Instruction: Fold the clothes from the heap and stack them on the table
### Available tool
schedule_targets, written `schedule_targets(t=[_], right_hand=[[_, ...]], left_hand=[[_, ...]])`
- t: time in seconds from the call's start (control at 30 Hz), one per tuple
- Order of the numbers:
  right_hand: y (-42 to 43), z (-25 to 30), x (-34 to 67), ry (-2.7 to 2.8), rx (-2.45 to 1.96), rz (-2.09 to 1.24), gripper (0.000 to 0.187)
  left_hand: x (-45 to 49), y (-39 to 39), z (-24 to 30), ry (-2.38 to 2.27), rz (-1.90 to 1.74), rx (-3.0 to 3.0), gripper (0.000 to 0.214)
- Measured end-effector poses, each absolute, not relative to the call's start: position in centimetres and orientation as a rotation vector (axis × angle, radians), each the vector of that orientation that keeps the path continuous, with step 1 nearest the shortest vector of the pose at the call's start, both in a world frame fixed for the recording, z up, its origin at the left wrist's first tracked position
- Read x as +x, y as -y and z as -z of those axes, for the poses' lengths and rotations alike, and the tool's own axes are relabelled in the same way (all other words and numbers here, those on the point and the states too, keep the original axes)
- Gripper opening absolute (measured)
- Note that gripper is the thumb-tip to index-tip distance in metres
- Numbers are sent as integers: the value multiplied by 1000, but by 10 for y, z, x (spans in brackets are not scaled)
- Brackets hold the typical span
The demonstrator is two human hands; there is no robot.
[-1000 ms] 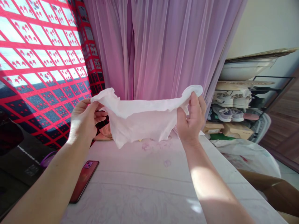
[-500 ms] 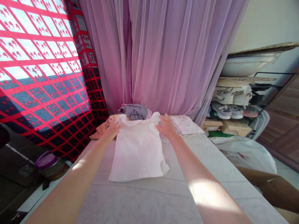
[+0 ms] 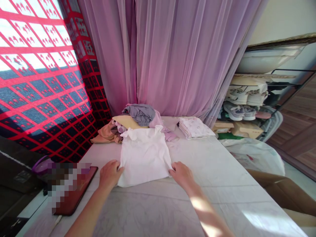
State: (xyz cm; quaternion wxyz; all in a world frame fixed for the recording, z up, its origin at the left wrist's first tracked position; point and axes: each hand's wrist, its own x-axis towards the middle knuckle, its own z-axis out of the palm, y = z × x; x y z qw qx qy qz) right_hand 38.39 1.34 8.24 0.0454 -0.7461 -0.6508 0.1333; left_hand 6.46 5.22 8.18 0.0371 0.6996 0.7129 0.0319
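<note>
We set our left hand (image 3: 110, 173) and right hand (image 3: 181, 172) at the near corners of the white shirt (image 3: 144, 154), which lies flat on the table (image 3: 222, 174) before the clothes heap (image 3: 138, 119), fingers curled together, though we cannot tell whether they pinch its hem.

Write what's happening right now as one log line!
left hand: touching white shirt lower corner | right hand: touching other lower corner | shirt: flat on table | behind: clothes pile, folded stack
</note>
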Motion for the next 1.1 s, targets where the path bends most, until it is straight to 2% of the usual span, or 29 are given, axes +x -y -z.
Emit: schedule_targets(t=[0.2,0.33,0.4,0.47,0.53,0.63,0.77,0.9,0.97,1.1], right_hand=[[-30,-98,411,1596,-2230,-486,23],[-35,-113,453,1232,-2247,-292,37],[-35,-114,469,1103,-2259,-253,46],[-35,-107,478,1054,-2251,-296,53],[-33,-95,480,1067,-2223,-359,55],[-26,-74,472,1108,-2200,-418,56],[-18,-59,460,1178,-2270,-363,59],[-18,-61,463,1244,-2347,-398,54],[-17,-65,465,1245,-2372,-386,53],[-6,-74,445,1373,-2232,-60,51]], left_hand=[[91,-32,-109,-2130,-284,1878,24],[120,1,-119,-1616,-512,1765,24],[135,11,-121,-1325,-409,1691,31],[145,9,-124,-1225,-243,1697,34],[150,-5,-127,-1368,-142,1825,32],[146,-42,-127,-1766,-211,2120,21],[134,-87,-114,-1774,-254,2551,46],[121,-114,-106,-1841,-178,2431,15],[110,-124,-106,-1986,-187,2278,26],[84,-140,-106,-2205,-209,2003,47]])
